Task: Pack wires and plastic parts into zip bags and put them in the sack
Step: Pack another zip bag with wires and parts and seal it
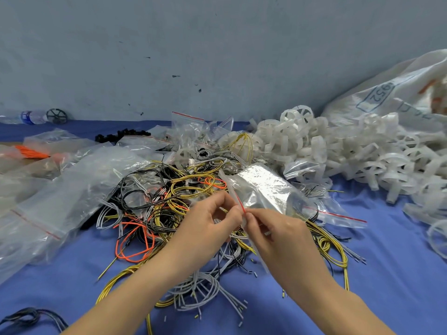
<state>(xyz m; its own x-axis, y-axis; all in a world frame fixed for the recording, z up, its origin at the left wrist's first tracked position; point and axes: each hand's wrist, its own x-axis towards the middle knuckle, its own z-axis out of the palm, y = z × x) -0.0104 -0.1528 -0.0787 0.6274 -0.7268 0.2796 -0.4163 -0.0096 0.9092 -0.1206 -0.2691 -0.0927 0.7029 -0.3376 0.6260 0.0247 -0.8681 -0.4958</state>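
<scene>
While both hands pinched its red-striped mouth, left hand [212,221] and right hand [273,228] touching at the seal, the zip bag [263,187] extended up and right, above the wires [169,201]; sack [399,93] lay far right.

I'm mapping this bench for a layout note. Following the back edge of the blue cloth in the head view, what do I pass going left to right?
water bottle → dark spoked wheel → black plastic parts → upright zip bag → pile of white plastic rings → white sack
</scene>
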